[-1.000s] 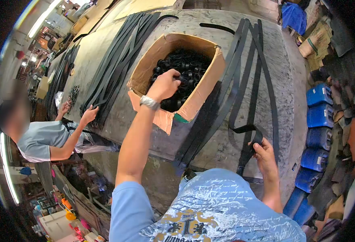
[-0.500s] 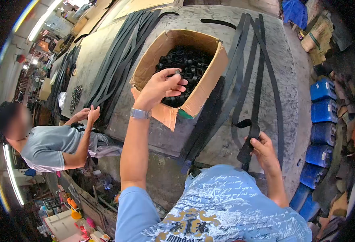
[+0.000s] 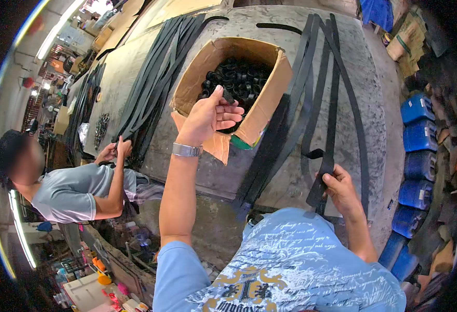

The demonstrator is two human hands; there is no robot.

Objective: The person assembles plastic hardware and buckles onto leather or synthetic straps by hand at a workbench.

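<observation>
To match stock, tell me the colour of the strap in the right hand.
Black; the strap shows best in the head view.

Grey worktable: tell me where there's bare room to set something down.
The grey worktable is bare between the open brown cardboard box and the long black strap bundle to its left. It's crowded right of the box, where flat black straps fan out, with a bare margin beyond them.

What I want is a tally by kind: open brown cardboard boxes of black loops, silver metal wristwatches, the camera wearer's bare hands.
Open brown cardboard box: 1
Silver metal wristwatch: 1
Bare left hand, right hand: 2
Total: 4
</observation>
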